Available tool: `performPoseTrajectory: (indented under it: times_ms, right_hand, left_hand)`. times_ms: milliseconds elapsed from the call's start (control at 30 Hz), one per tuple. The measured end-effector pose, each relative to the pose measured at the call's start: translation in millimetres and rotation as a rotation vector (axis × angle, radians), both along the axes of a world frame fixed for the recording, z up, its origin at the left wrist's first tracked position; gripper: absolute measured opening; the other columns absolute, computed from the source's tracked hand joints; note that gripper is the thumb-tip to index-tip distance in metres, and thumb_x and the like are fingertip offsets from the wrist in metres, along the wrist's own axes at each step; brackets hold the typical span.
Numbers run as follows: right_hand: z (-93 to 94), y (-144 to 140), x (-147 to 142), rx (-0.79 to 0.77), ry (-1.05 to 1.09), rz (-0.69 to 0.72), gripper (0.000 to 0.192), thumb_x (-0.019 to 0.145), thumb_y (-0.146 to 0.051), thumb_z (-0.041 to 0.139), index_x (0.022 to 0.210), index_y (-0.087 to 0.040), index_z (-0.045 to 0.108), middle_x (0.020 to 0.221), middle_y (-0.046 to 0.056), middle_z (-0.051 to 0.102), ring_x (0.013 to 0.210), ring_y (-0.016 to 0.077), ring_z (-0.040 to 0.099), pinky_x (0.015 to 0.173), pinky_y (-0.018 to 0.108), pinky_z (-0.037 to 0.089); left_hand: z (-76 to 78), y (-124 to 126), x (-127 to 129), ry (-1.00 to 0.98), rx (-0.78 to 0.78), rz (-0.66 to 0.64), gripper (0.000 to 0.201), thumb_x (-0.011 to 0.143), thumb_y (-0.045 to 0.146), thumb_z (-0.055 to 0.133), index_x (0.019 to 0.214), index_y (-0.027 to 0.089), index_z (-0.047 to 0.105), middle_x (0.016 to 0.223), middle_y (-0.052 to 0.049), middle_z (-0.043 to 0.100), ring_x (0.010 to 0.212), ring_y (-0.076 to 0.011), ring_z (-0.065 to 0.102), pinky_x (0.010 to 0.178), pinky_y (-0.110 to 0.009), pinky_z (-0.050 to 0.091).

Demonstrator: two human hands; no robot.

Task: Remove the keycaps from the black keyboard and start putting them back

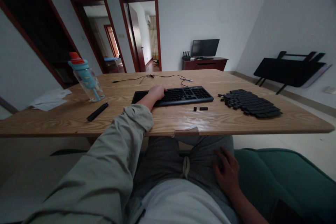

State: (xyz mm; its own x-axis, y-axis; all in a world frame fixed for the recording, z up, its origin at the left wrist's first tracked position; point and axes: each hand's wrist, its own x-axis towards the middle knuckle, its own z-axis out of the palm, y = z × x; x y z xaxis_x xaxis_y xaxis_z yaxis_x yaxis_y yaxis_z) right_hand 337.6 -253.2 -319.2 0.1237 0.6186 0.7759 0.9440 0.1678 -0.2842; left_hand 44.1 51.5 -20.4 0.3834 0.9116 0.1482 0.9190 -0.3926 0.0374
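Keyboard: Where our left hand point(156, 92) comes to rest, we find the black keyboard point(173, 96), lying flat on the wooden table point(168, 119) with its long axis running left to right, so most of it stretches away to the right of that hand.
Left hand: we lay it loosely curled over the keyboard's left end, knuckles up; it touches the keys but grips nothing that we can see.
Right hand: our right hand point(227, 173) lies flat and open on our lap below the table edge, fingers spread a little, holding nothing.
Nearer hand: the left is on the keyboard; the right is well apart from it, down and toward us.
Loose keycaps: just in front of the keyboard's right part, toward us, sit two small black keycaps point(201, 108), apart from both hands.
Keycap pile: farther right of the keyboard we see a spread heap of black keycaps point(250, 103), nearer our right side than our left.
Cable: beyond the left hand a thin cable point(154, 76) trails over the table.
Black tool: left of the left hand lies a slim black stick point(97, 111), angled.
Bottle: farther left stands a clear bottle point(86, 77), tilted in view.
Paper: at the far left corner lies white paper point(49, 98).
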Motion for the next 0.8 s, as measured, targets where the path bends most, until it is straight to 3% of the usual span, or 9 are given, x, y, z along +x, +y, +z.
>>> performPoseTrajectory:
  times_ms: [367, 433, 567, 633, 800]
  right_hand:
    - [-0.8, -0.4, -1.7, 0.005, -0.009, 0.003, 0.034, 0.092, -0.034, 0.053, 0.124, -0.024, 0.058, 0.137, 0.013, 0.054, 0.120, 0.0324, 0.054, 0.096, 0.053, 0.045]
    - [-2.2, 0.1, -1.2, 0.003, -0.014, 0.002, 0.034, 0.092, -0.034, 0.054, 0.125, -0.024, 0.058, 0.137, 0.013, 0.054, 0.119, 0.0323, 0.055, 0.096, 0.053, 0.045]
    - [-3.7, 0.6, -1.6, -0.006, -0.006, -0.004, 0.034, 0.092, -0.034, 0.053, 0.124, -0.025, 0.058, 0.137, 0.012, 0.054, 0.119, 0.0320, 0.055, 0.096, 0.053, 0.045]
    - [-3.0, 0.6, -2.3, -0.001, -0.002, -0.003, 0.033, 0.092, -0.034, 0.053, 0.124, -0.024, 0.059, 0.137, 0.012, 0.054, 0.119, 0.0320, 0.055, 0.096, 0.053, 0.045]
    - [-1.5, 0.8, -2.1, -0.003, -0.009, -0.006, 0.033, 0.092, -0.035, 0.053, 0.123, -0.024, 0.058, 0.137, 0.013, 0.054, 0.118, 0.0326, 0.055, 0.096, 0.054, 0.045]
  left_hand:
    - [9.0, -29.0, 9.2, 0.052, 0.157, -0.080, 0.035, 0.087, 0.024, 0.054, 0.115, 0.019, 0.076, 0.119, -0.012, 0.071, 0.110, -0.0256, 0.063, 0.098, -0.033, 0.049]
    - [11.2, -38.5, 14.9, -0.006, 0.174, -0.197, 0.034, 0.087, 0.022, 0.054, 0.113, 0.019, 0.076, 0.116, -0.011, 0.072, 0.110, -0.0246, 0.062, 0.100, -0.033, 0.047]
    - [14.1, -72.3, 35.9, -0.220, 0.110, -0.638, 0.027, 0.087, 0.022, 0.059, 0.106, 0.019, 0.077, 0.102, -0.007, 0.074, 0.097, -0.0197, 0.065, 0.094, -0.030, 0.049]
    - [12.6, -87.8, 47.2, -0.258, 0.085, -0.784, 0.022, 0.085, 0.024, 0.064, 0.101, 0.016, 0.077, 0.097, -0.007, 0.074, 0.091, -0.0189, 0.065, 0.090, -0.030, 0.049]
    - [2.5, -96.4, 61.8, -0.168, 0.082, -0.918, 0.023, 0.087, 0.024, 0.064, 0.105, 0.017, 0.078, 0.099, -0.009, 0.074, 0.091, -0.0190, 0.066, 0.087, -0.030, 0.048]
